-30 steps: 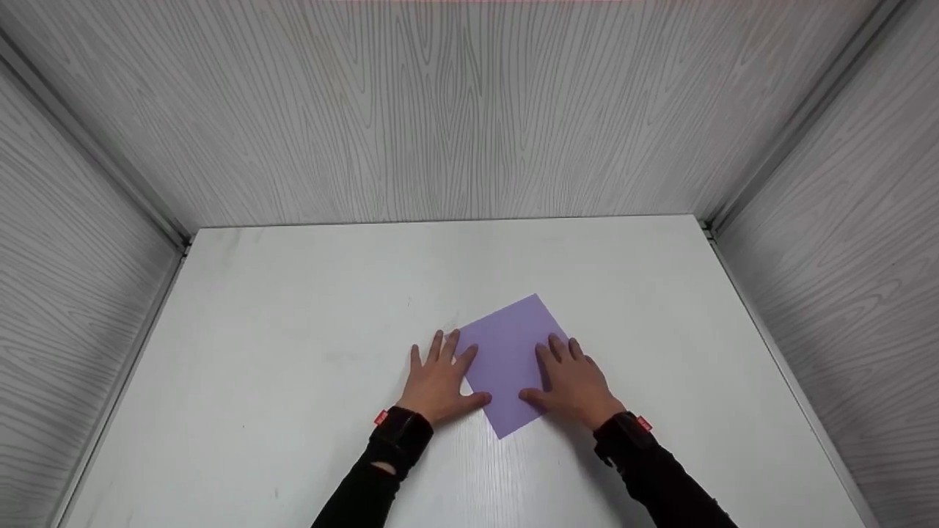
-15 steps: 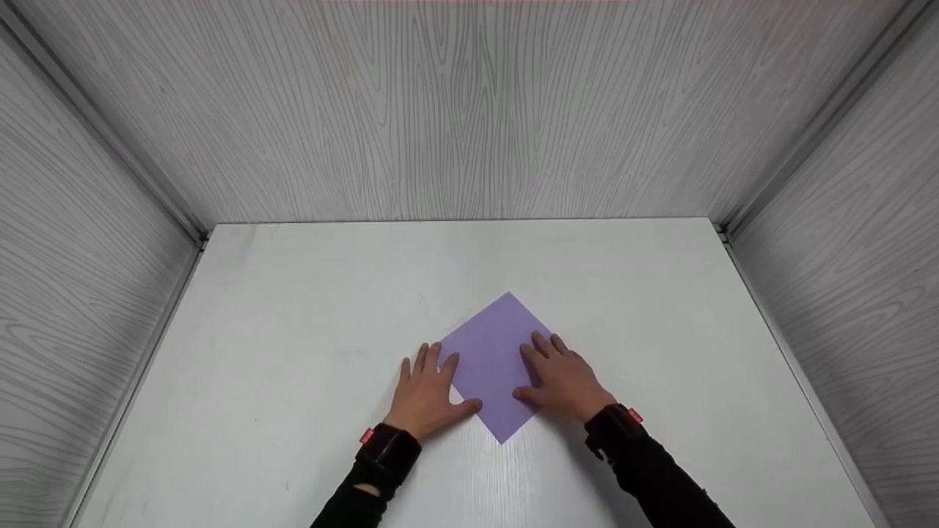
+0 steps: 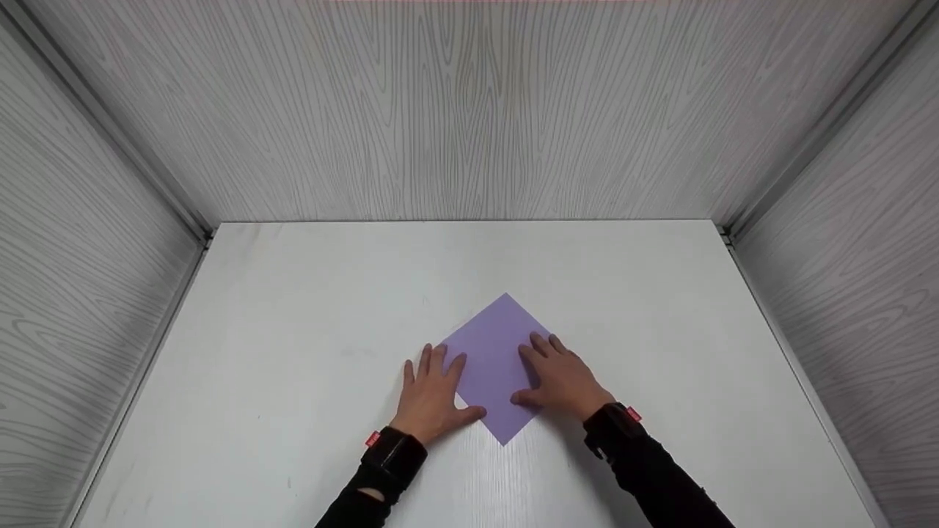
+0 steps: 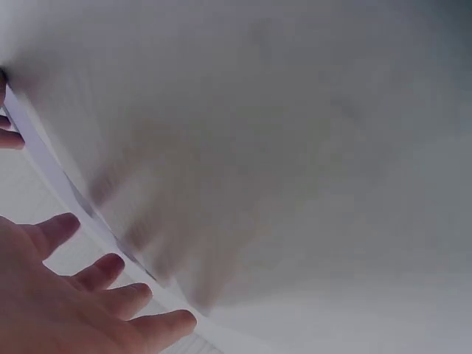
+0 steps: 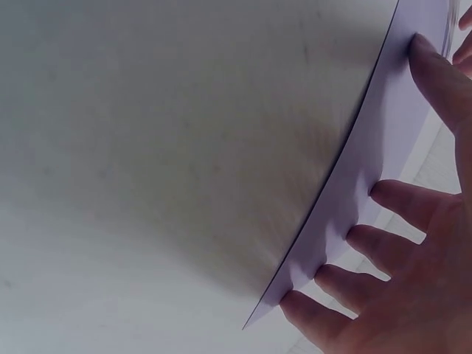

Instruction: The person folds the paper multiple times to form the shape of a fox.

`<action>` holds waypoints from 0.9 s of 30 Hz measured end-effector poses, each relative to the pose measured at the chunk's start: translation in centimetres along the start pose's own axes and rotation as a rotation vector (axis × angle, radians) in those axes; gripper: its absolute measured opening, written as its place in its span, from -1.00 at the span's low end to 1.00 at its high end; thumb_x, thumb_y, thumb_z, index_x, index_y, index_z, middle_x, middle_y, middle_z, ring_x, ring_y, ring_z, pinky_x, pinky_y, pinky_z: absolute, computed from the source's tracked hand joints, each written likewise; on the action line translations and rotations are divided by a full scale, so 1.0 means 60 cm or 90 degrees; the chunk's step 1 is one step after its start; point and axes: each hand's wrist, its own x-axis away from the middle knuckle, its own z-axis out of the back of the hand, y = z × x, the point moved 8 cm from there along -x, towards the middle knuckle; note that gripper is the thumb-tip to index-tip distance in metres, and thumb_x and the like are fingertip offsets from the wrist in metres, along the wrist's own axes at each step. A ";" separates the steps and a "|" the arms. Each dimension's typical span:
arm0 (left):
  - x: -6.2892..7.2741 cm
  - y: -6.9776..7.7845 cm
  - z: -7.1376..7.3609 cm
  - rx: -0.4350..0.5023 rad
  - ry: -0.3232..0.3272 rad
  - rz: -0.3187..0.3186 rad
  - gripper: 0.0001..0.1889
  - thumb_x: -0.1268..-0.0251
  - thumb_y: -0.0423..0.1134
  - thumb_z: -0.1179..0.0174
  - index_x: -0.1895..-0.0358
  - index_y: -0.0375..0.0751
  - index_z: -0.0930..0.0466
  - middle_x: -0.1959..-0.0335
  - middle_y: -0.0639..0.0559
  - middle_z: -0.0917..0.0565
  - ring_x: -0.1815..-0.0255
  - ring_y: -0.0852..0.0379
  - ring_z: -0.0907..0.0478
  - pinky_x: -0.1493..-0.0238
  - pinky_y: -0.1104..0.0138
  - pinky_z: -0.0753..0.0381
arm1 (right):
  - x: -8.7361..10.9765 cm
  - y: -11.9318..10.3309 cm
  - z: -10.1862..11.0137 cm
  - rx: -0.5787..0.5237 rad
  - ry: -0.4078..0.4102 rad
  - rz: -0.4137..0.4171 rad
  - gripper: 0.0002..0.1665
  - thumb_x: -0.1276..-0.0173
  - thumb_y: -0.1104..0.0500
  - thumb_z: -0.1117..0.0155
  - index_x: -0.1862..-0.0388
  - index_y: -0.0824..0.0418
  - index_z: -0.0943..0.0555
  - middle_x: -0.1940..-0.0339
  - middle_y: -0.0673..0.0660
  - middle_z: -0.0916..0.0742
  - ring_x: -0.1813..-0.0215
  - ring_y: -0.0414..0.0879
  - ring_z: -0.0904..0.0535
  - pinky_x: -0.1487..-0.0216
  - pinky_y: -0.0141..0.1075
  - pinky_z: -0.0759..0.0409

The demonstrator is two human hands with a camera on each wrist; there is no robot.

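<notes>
A square sheet of purple paper (image 3: 490, 367) lies flat on the white table, turned so that one corner points at me and another at the back wall. My left hand (image 3: 429, 403) rests with spread fingers along its left corner and lower left edge, the thumb touching that edge. On the right part of the paper rests my right hand (image 3: 566, 383), its fingers spread and its thumb on the sheet. The right wrist view shows those fingertips pressing on the paper (image 5: 346, 192). Both hands cover parts of the left and right corners.
The white tabletop (image 3: 308, 293) stretches around the paper. A grey wood-grain back wall (image 3: 469, 110) rises behind it, with side walls on the left (image 3: 81, 257) and right (image 3: 851, 242). Black bands circle both wrists.
The paper has turned anticlockwise, its far corner swinging left, with both hands on it. Over the last half second the left hand has shifted slightly right; the rest is nearly still.
</notes>
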 end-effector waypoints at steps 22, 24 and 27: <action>-0.017 0.016 -0.013 -0.015 -0.043 -0.010 -0.01 -0.03 0.41 -0.43 -0.51 -0.01 -0.42 -0.57 -0.33 -0.23 -0.59 -0.48 -0.03 -0.24 -0.61 -0.05 | -0.074 -0.013 0.051 0.062 0.040 -0.017 0.01 -0.34 -0.35 -0.38 -0.54 0.24 -0.39 -0.45 0.38 -0.49 -0.41 0.36 -0.45 -0.25 0.22 -0.54; -0.016 0.016 -0.013 -0.010 -0.043 -0.011 -0.01 -0.02 0.41 -0.44 -0.51 -0.02 -0.43 -0.57 -0.34 -0.23 -0.59 -0.49 -0.03 -0.23 -0.62 -0.05 | -0.087 -0.008 0.055 0.048 0.046 -0.035 -0.01 -0.34 -0.31 -0.40 -0.53 0.25 -0.39 -0.40 0.39 -0.53 -0.35 0.36 -0.49 -0.22 0.20 -0.56; -0.016 0.018 -0.012 -0.002 -0.044 -0.014 -0.01 -0.02 0.40 -0.44 -0.51 -0.02 -0.42 -0.56 -0.35 -0.22 -0.59 -0.50 -0.02 -0.23 -0.63 -0.03 | -0.105 0.002 0.056 0.034 0.057 -0.069 -0.01 -0.33 -0.29 -0.43 -0.52 0.28 -0.40 -0.32 0.41 -0.55 -0.27 0.36 -0.51 -0.13 0.20 -0.61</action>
